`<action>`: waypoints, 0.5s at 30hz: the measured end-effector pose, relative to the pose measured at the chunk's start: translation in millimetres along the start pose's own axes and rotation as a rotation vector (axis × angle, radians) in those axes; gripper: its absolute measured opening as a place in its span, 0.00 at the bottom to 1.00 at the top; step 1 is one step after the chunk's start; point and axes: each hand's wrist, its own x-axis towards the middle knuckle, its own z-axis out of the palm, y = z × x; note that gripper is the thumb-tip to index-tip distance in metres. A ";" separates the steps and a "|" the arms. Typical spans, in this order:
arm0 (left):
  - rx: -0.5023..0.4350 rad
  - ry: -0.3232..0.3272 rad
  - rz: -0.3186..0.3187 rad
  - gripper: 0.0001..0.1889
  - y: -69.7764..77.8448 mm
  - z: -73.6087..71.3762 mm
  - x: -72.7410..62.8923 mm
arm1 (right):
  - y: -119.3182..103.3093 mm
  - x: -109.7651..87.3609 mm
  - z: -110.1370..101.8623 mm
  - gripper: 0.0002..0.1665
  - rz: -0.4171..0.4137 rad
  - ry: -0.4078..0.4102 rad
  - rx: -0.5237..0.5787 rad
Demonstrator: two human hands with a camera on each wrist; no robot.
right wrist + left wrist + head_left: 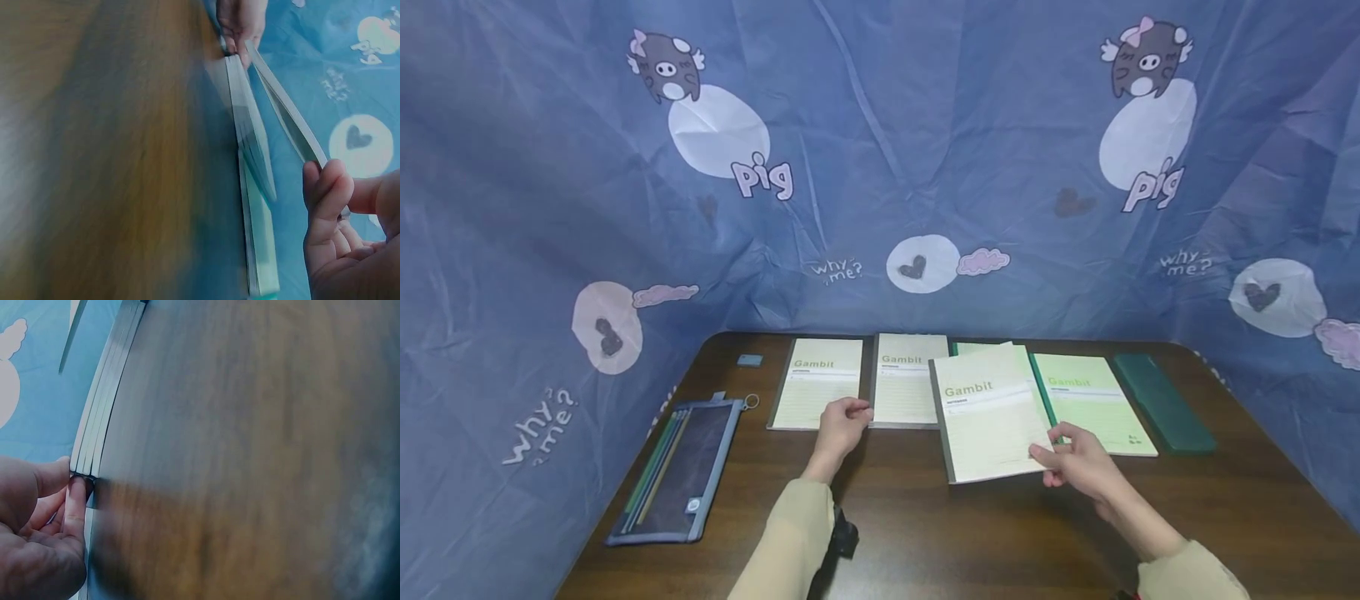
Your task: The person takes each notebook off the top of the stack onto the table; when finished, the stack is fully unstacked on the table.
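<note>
My right hand [1084, 462] pinches a cream Gambit notebook [985, 425] with a grey spine by its lower right corner, thumb on the cover. This notebook is raised and tilted over a green-spined notebook [1043, 392], which it partly covers. In the right wrist view, the held notebook [290, 112] stands off at an angle from the ones below. My left hand [842, 427] is at the lower left corner of the middle grey-spined notebook [912, 383]. In the left wrist view, its thumb and a finger pinch the end of several stacked notebooks [100, 419].
Another grey-spined notebook [820, 383] lies to the left, and a lighter green-spined one [1093, 408] to the right. Beyond that is a dark green case [1163, 404]. A zipped mesh pencil pouch [700, 467] and a small blue block [749, 360] are on the table's left side.
</note>
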 end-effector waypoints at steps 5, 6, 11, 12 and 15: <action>0.002 -0.002 -0.001 0.11 0.4 1.0 0.1 | 18.9 -25.9 -29.8 0.19 0.034 -0.011 0.001; 0.003 -0.003 0.000 0.11 0.3 1.2 0.4 | 23.0 -31.2 -36.3 0.19 0.033 -0.022 -0.001; 0.004 -0.005 0.015 0.11 -0.4 1.1 1.9 | 42.9 -56.7 -67.7 0.20 0.062 -0.046 -0.028; 0.005 -0.004 0.015 0.11 -0.7 1.1 2.3 | 47.3 -61.6 -74.5 0.20 0.066 -0.059 -0.030; 0.009 -0.002 0.026 0.11 -1.2 0.9 2.5 | 62.0 -74.3 -95.4 0.18 0.090 -0.102 -0.032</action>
